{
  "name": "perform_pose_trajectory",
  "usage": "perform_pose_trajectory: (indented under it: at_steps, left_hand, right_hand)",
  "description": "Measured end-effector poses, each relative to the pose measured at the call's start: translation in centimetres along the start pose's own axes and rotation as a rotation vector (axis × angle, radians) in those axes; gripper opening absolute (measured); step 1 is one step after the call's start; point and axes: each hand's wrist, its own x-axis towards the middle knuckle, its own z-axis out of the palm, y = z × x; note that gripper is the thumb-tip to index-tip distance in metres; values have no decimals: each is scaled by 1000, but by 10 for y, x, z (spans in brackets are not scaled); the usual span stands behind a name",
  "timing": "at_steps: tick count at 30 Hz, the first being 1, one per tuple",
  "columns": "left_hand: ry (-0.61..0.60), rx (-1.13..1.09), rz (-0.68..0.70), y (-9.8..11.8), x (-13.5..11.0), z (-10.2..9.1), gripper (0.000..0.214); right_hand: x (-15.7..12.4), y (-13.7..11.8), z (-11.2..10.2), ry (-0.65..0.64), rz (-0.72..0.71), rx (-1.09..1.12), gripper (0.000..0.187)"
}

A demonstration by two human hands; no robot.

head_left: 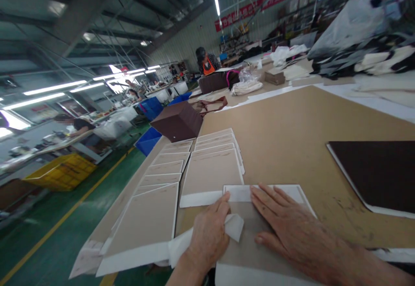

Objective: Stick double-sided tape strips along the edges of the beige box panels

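Observation:
A beige panel (248,251) with white edging lies at the table's near edge, in front of me. My right hand (292,221) rests flat on it, fingers stretched over its pale far band. At the panel's far left corner, my left hand (209,229) touches the edge with its index finger. Its other fingers are curled round a white paper strip (236,227), whose other end trails out to the left. Beside my left hand, similar beige panels (142,225) lie overlapped in two rows, each with a white band along the near side.
A brown board covers the table (285,126). Dark brown sheets (379,173) lie at the right, and a brown stack (178,121) stands beyond the panels. Bags and cloth (350,35) are heaped at the far right. Left of the table, a yellow bin (61,173) stands across the green aisle. Other people work farther off.

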Motion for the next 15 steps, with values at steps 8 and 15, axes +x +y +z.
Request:
perform_pose_trajectory:
  at_steps: [8,15]
  left_hand:
    - [-1,-41,-31,-4,0,2,59]
    - [23,-63,-38,-15,2,11,47]
  right_hand:
    - [-28,17,27,77,113,71,87]
    - [-71,5,26,318,-39,-301,54]
